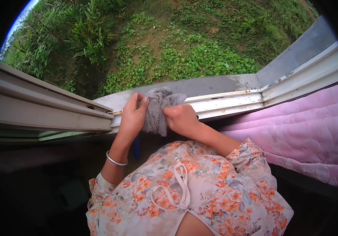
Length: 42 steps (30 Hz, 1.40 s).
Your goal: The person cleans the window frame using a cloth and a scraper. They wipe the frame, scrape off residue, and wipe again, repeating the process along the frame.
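Grey cloth (157, 114) hangs bunched by the white window track (228, 103), left hand (134, 113) and right hand (183, 120) both pinching it, apparently keeping it gathered.

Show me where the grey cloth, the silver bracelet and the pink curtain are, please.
Grey cloth (156, 113): head view, on the crumpled middle between the hands.
Silver bracelet (115, 161): head view, on the near side of its band.
Pink curtain (293, 129): head view, on the middle of its folds.
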Motion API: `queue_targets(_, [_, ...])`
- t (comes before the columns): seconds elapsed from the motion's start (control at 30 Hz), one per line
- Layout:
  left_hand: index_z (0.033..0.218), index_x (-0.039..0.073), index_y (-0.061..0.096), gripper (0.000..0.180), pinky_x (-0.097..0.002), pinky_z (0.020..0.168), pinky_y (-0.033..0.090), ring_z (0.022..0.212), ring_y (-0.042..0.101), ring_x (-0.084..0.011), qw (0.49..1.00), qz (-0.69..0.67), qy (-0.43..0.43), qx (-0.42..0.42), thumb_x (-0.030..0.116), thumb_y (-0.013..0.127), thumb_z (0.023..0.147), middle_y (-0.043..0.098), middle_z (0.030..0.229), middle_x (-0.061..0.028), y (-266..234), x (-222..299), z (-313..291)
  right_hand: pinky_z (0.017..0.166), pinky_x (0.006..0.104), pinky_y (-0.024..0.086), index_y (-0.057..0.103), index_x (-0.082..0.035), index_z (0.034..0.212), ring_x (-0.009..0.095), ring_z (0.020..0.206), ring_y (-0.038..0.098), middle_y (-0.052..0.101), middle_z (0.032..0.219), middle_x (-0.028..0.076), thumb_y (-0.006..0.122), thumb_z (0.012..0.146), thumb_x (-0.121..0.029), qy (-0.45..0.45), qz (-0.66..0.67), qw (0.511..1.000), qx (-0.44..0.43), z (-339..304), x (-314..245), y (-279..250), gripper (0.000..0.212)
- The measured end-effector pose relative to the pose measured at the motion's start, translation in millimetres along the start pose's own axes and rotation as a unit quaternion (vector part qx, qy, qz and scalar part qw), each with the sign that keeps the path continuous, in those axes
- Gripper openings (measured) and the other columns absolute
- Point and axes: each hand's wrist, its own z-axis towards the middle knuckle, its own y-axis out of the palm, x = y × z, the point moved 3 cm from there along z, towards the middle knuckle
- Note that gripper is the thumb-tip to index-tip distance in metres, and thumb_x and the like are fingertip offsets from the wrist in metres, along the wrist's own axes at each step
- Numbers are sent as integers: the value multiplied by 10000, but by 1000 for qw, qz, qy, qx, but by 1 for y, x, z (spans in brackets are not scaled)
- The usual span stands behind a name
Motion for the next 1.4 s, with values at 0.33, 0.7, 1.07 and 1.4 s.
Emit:
queue_targets(0.33, [1152,-10,628,290,-310,765,550,886,668,-151,960,-99,260,-20,208,695,972,696,985,-92,-11,202,72,645,381,526,757,-90,959,326,709,704,731,826,164,659,921,-216,-16,218,942,254,99,43,-127,164])
queue_targets(0.7, [1000,6,588,284,-425,763,498,796,617,-379,954,249,115,123,285,641,990,676,900,-194,-29,126,102,577,407,470,760,-161,1009,276,648,663,671,688,95,629,979,-268,92,-15,989,116,55,113,-113,172])
queue_targets(1.07, [1106,1,671,221,-276,848,490,918,590,-109,889,-103,218,390,204,664,1019,651,1018,-36,-91,153,3,748,507,545,693,-94,1206,400,890,689,731,1017,174,566,913,-44,8,44,993,-111,10,85,-85,323])
queue_targets(1.4, [1253,4,613,327,-366,951,531,1090,639,-218,663,-107,385,632,256,574,1048,659,1172,-122,-178,216,-174,654,422,538,701,-165,1233,332,775,687,732,950,116,615,937,-80,32,168,982,-82,22,89,-55,320])
